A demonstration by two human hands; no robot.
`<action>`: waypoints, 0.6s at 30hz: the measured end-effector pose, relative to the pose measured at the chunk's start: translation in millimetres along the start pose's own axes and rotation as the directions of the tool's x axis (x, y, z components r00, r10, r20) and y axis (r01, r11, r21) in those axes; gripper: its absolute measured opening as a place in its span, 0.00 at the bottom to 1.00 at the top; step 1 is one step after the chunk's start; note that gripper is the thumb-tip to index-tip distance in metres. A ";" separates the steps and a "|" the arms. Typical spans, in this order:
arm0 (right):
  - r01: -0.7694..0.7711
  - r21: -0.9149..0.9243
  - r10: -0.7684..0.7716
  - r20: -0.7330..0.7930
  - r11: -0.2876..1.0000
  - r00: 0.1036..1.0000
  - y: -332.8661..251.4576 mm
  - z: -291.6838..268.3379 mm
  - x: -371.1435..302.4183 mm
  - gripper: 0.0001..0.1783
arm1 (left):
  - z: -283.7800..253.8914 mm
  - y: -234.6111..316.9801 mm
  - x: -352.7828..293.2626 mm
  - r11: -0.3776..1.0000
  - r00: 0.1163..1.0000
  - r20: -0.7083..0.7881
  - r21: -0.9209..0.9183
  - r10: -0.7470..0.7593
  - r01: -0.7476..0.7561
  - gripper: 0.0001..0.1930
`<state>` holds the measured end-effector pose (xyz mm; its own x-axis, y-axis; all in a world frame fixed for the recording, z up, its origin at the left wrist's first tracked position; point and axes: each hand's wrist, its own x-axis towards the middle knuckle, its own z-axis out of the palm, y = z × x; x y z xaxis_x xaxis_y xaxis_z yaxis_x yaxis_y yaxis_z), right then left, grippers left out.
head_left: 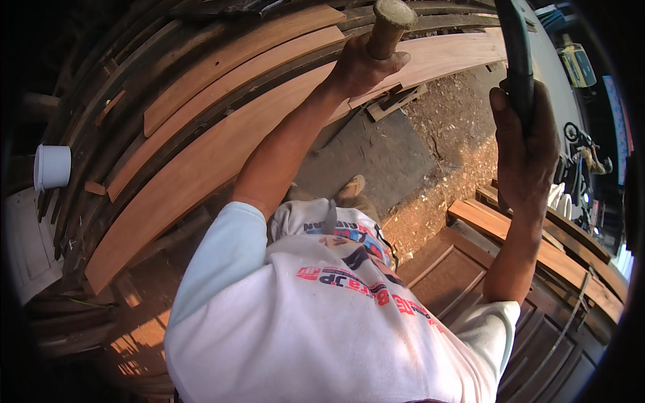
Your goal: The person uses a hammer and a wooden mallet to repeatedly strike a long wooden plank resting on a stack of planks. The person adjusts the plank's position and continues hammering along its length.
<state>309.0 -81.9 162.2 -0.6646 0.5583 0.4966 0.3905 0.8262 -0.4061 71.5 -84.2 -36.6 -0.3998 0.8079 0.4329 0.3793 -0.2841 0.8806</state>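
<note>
My left hand [363, 68] is raised over the long planks, its fingers wrapped round a thick wooden handle [388, 33]. That handle stands up from the fist and has a flared, worn round end. What lies below my fist is hidden. At the right, my right hand [531, 144] grips a dark, slightly curved bar-like handle [517, 54], which runs up out of the picture. Its far end does not show. Beneath my left forearm lies a wide reddish-brown plank [195, 168], curving across the view.
Narrower boards [235, 54] are stacked beyond the plank. A white bucket [52, 166] stands at the left. Underfoot is a dark sheet [376, 151], with wood shavings on the dirt ground [463, 138]. Panelled doors [457, 269] and timber [551, 252] lie at the right. A motorcycle [583, 154] is farther off.
</note>
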 end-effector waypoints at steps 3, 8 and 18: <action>-0.038 0.345 0.115 -0.206 0.938 0.972 -13.3 1.3 11.0 0.10 | -1.5 1.1 -1.1 0.999 0.999 -0.019 -0.013 0.032 -0.032 0.18; -0.097 -0.309 0.209 0.355 0.946 0.911 5.3 29.1 -13.4 0.13 | 2.2 2.1 -3.4 0.998 1.000 0.000 -0.051 0.029 -0.029 0.18; -0.148 0.271 0.206 -0.202 0.951 0.957 -7.8 8.7 20.3 0.12 | -1.4 -4.2 -4.1 1.000 0.999 -0.032 -0.015 0.016 -0.017 0.19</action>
<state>286.9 -77.7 168.7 -0.4270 0.7203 0.5466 0.2973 0.6828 -0.6674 70.4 -87.1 -41.8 -0.4202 0.7863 0.4531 0.3731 -0.3055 0.8761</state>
